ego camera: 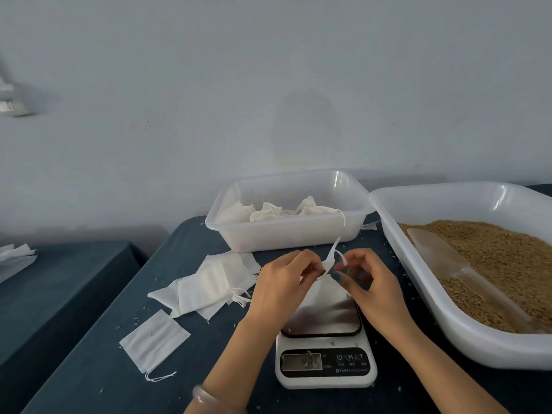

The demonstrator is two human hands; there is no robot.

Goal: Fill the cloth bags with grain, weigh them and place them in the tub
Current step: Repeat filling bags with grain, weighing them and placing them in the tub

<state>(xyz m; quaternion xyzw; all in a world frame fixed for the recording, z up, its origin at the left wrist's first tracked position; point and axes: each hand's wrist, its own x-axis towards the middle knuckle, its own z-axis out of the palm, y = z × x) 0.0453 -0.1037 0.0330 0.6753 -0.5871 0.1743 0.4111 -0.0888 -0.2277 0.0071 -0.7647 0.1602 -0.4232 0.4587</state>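
My left hand [280,282] and my right hand [366,280] are close together above the scale [325,366], both pinching the top of one cloth bag [325,289]; the fingers of each are closed on its gathered neck, and a loose end of its string [336,249] sticks up between them; the bag hangs down over the scale's steel plate, though I cannot tell whether its bottom rests on it; the display shows digits too blurred to read; a pale bracelet [206,397] sits on my left wrist. Behind the scale stands the clear tub [286,234], with several filled, tied bags [277,212] lying in it; to my right the big white tray [424,282] holds the brown grain [501,255], with a clear scoop [439,255] lying on top; to the left of the scale a pile of flat empty bags [209,283] lies on the dark blue table [98,369], and one more empty bag [153,340] lies apart, nearer to me.
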